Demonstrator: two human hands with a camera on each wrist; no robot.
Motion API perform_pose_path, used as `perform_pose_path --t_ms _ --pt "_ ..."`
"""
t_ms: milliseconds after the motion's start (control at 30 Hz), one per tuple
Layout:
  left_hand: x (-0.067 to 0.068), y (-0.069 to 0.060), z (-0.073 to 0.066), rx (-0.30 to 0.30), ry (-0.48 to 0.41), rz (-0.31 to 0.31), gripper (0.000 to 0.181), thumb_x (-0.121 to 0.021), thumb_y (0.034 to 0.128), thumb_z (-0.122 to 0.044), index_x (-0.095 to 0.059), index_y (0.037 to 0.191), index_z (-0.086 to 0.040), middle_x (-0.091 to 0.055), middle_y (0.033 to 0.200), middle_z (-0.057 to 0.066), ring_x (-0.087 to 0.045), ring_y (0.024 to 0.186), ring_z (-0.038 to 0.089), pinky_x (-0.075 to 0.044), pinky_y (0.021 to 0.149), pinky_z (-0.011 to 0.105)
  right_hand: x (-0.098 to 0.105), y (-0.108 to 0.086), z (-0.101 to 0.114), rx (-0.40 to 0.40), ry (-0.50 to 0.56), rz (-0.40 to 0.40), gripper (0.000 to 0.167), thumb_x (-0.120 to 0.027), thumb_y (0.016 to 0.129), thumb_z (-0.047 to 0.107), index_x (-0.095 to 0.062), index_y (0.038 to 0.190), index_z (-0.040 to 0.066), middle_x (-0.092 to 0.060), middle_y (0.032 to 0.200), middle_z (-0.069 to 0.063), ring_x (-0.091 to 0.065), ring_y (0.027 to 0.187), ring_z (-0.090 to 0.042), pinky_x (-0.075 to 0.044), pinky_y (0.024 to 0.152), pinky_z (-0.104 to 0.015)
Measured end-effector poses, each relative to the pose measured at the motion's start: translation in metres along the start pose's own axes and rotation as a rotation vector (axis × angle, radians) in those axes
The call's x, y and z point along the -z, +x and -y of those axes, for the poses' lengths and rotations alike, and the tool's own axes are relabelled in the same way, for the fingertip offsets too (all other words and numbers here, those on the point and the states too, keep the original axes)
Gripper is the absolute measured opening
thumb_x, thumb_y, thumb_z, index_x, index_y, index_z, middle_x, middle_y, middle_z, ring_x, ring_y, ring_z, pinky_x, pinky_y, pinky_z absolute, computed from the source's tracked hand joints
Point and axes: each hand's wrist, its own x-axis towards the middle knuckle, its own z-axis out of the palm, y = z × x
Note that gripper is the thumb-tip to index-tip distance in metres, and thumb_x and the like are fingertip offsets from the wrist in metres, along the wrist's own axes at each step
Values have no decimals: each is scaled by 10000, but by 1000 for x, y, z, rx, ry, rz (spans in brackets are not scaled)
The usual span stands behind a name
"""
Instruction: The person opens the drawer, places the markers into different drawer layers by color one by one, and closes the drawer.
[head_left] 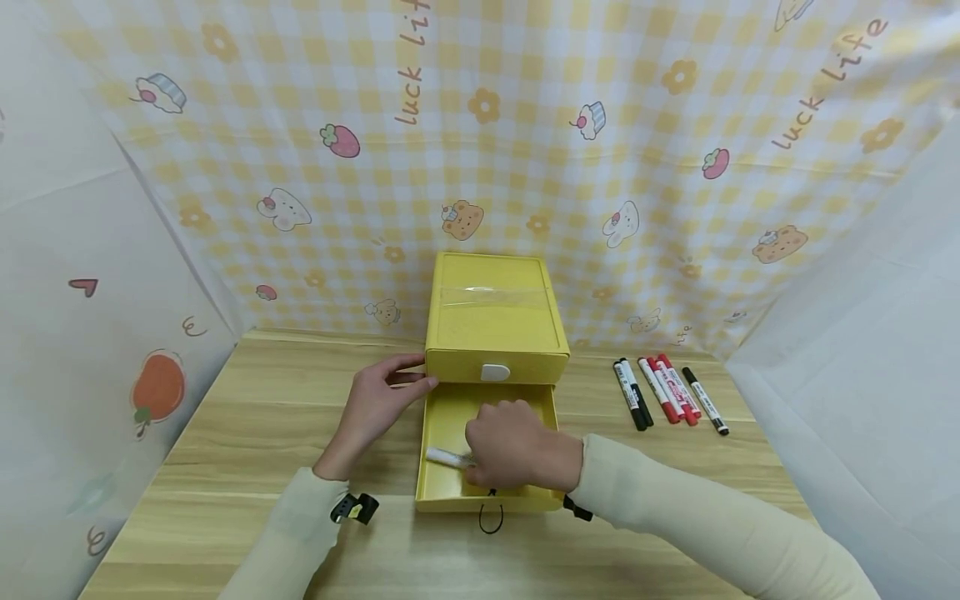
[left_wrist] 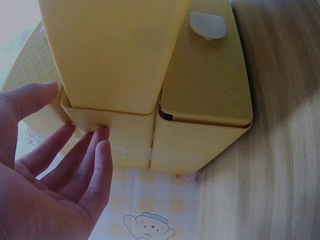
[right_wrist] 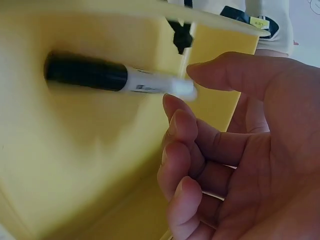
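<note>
A marker [head_left: 447,457] is inside the pulled-out drawer [head_left: 442,425], its long axis roughly crosswise, white end leftward, black cap rightward. The right hand [head_left: 508,446] has curled fingers at it; whether they pinch, I cannot tell. The left hand's [head_left: 382,396] loosely extended fingers touch the box [head_left: 498,329], probably steadying it.

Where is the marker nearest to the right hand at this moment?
In the head view, the marker shows within the open yellow drawer, just left of the right hand; the right wrist view shows its white end beside the thumb.
</note>
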Motion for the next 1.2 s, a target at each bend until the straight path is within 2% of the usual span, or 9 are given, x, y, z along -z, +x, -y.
perform_pose_path --t_ms 200,400,533,633,733,900,1067,1200 --pt "0 0 0 0 -2 1 460 -879 975 -232 -759 1380 -49 -764 1330 145 -773 1152 314 -641 893 388 1 -6 -5 -21 57 -27 588 -799 973 433 -430 573 210 -352 571 84 -338 497 -95 -300 425 -275" --pt "-1 -1 2 11 -4 4 469 -881 974 -239 -757 1384 -50 -769 1312 151 -775 1145 308 -640 878 368 4 -19 -21 24 167 -173 546 -788 924 299 -412 533 238 -254 491 156 -263 475 -42 -222 428 -242" --pt "-1 -2 4 10 6 5 474 -879 973 -236 -753 1390 -49 -770 1305 162 -776 1139 311 -644 877 385 3 -29 -37 46 262 -236 470 -782 942 257 -497 567 240 -338 490 178 -301 465 5 -238 428 -205" --pt "-1 -2 4 6 8 8 471 -874 977 -246 -755 1390 -53 -766 1317 155 -773 1145 310 -645 885 402 6 -36 -49 13 312 -243 368 -791 976 278 -623 654 224 -489 563 157 -422 501 -16 -346 454 -219" --pt "-1 -2 3 3 6 11 472 -869 982 -262 -755 1391 -56 -761 1331 145 -769 1150 310 -644 892 409 7 -44 -62 -28 369 -249 296 -793 994 271 -688 724 209 -557 616 143 -464 525 -29 -403 490 -234" --pt "0 -1 1 5 7 14 478 -870 980 -268 -753 1392 -56 -766 1320 143 -769 1149 309 -644 888 406 7 -58 -85 -70 469 -308 262 -767 1001 217 -684 753 207 -551 614 138 -456 521 -35 -402 512 -255" --pt "2 -1 -1 7 4 16 476 -876 977 -268 -757 1387 -58 -774 1299 147 -772 1147 311 -646 883 400 0 -67 -109 -104 508 -398 231 -724 1001 167 -703 776 219 -575 650 143 -489 556 -44 -437 572 -286" --pt "2 0 0 7 4 14 470 -881 973 -263 -762 1382 -66 -775 1297 140 -773 1146 306 -646 884 402 -14 -71 -132 -185 537 -440 179 -727 1011 152 -742 838 193 -645 726 122 -558 620 -67 -492 635 -315"
